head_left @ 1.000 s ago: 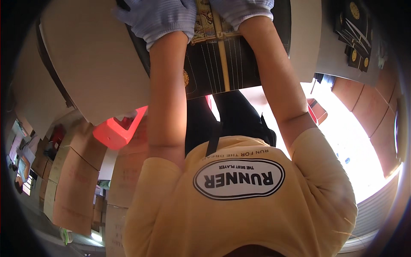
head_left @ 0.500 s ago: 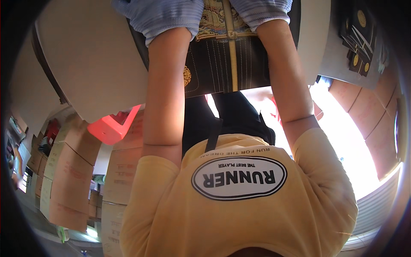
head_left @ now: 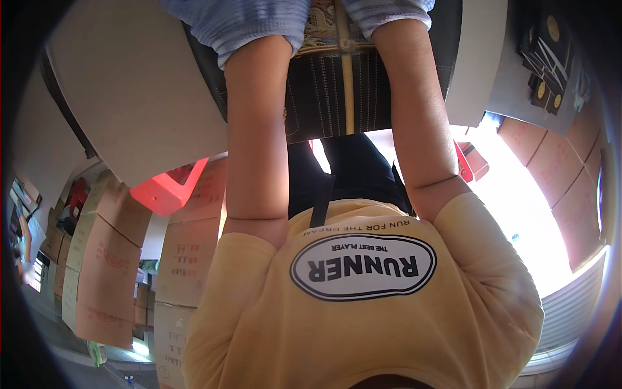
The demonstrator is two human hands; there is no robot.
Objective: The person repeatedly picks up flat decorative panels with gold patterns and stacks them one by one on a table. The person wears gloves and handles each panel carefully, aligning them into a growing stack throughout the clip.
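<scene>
- Black, pale-stitched material makes up the panel, lying along the near edge of the pale table; its front border roughly meets that edge, though whether it overhangs I cannot tell.
- Down its middle runs a yellow strip, crossed by a cord-like band; beyond the crossing, a gold patterned section shows between the wrists.
- Left hand and right hand, both in striped knit gloves, are over the panel, one either side of the strip. Upper frame cuts off the fingers, so I cannot tell whether they grasp, press or lie loose.
- Judging by the outstretched arms, the step in hand is two-handed handling of the panel's far part; a next move there would call for both hands working evenly, strip kept straight, front border minded at the table's edge.
- Past the table's right edge, black cards with gold discs lie on a grey surface.
- Below the table's near-left edge: a red stool-like object and brown cartons.
</scene>
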